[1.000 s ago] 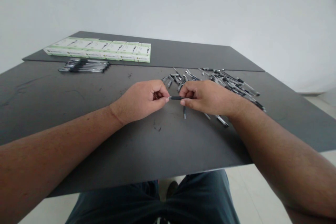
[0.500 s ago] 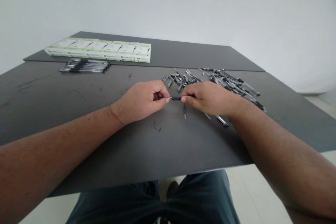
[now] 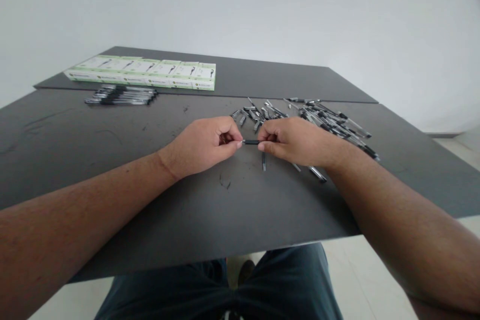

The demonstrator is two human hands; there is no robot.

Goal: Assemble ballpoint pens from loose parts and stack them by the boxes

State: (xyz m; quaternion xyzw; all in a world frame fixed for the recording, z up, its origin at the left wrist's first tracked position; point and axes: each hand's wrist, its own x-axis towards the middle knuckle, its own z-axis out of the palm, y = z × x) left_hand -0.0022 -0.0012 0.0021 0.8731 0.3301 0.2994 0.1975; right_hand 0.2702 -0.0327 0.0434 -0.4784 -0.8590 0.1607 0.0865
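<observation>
Between my two hands lies a pen (image 3: pixel 250 142), held level, with its black grip section showing in the gap. My left hand (image 3: pixel 210 141) pinches its left end between thumb and forefinger. On the other side my right hand (image 3: pixel 287 137) has its thumb and fingers closed around the right part, which the fingers hide. Behind my hands are small loose pen caps (image 3: pixel 243 118). A scatter of clear and black pen parts (image 3: pixel 337 122) spreads behind and beyond my right hand. One short dark piece (image 3: pixel 264 161) sticks out below it on the table.
A row of white and green boxes (image 3: pixel 150 72) stands at the back left. In front of them lies a neat bundle of pens (image 3: pixel 120 95). Another pen part (image 3: pixel 317 174) rests under my right wrist. The dark table's front edge (image 3: pixel 232 259) is above my legs.
Hardly anything differs. Both hands keep their hold on the pen in the same place; the whole view has shifted very slightly.
</observation>
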